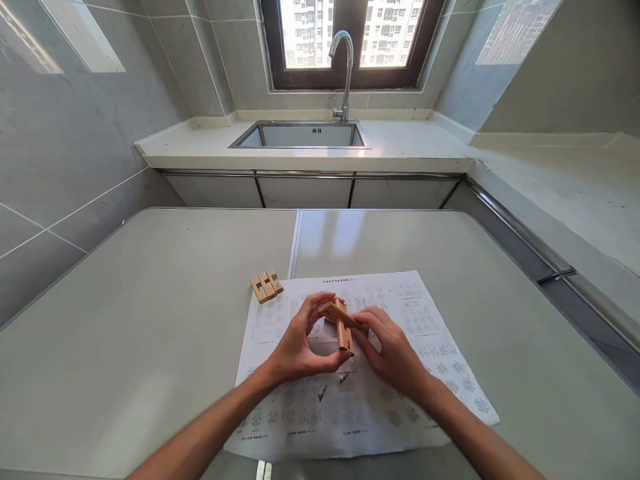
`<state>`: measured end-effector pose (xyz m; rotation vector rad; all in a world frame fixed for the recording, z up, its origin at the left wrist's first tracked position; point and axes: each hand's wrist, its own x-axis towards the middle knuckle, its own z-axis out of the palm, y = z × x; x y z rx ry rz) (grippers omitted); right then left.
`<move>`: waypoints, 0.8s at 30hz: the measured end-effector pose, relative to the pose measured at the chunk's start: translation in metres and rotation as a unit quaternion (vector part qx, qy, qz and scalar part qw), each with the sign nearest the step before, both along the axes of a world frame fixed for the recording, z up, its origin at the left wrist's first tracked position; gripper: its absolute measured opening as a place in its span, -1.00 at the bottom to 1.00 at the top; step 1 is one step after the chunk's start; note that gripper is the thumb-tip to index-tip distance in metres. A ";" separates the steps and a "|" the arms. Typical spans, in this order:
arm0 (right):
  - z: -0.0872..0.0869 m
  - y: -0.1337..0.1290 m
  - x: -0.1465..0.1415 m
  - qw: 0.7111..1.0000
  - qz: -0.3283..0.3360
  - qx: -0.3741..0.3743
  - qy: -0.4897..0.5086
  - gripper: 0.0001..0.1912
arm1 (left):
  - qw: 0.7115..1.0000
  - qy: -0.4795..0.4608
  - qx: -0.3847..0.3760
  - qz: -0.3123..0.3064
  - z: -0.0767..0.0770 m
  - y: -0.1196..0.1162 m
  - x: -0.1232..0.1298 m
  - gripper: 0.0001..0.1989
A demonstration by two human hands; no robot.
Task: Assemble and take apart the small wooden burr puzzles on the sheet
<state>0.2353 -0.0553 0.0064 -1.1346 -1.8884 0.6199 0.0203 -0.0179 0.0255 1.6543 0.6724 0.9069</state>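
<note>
Crossed wooden puzzle pieces (343,331) are held over a printed sheet (370,427). My left hand (305,340) grips the upright piece between its thumb at the bottom end and its fingers at the top. My right hand (390,347) pinches the right end of the slanted piece, which lies across the upright one. Several notched wooden pieces (267,286) rest side by side at the sheet's upper left corner. Small diagrams and two black check marks show on the paper.
The sheet lies on a pale table (125,333) with a seam running down its middle. Beyond it are a white counter (410,137), a sink (300,136) and a faucet (346,77) under a window. Two small white strips (263,471) show at the bottom edge.
</note>
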 end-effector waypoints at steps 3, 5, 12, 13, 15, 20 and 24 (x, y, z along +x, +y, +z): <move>-0.002 -0.001 -0.001 1.000 -0.023 -0.006 -0.002 -0.84 | 1.000 0.000 0.004 0.007 -0.001 0.001 -0.001 -0.16; -0.002 -0.001 -0.002 0.999 -0.038 -0.003 -0.009 -0.85 | 1.000 0.001 0.005 0.007 -0.001 0.001 -0.002 -0.15; -0.003 0.000 -0.003 0.999 -0.035 0.014 -0.003 -0.84 | 0.999 -0.006 -0.030 0.025 0.000 0.001 -0.002 -0.16; -0.002 0.000 -0.003 0.999 -0.037 0.012 0.000 -0.84 | 0.999 -0.009 -0.036 0.028 -0.001 0.001 -0.002 -0.16; -0.002 0.000 -0.003 0.999 -0.042 0.005 0.005 -0.86 | 0.999 -0.010 -0.040 0.030 -0.002 0.001 -0.002 -0.15; -0.002 -0.001 -0.002 0.998 -0.053 -0.017 0.014 -0.90 | 0.999 -0.001 -0.030 0.027 -0.003 0.002 -0.003 -0.16; -0.002 -0.002 -0.002 0.997 -0.070 -0.020 0.014 -0.92 | 0.999 0.005 -0.028 0.022 -0.002 0.004 -0.003 -0.14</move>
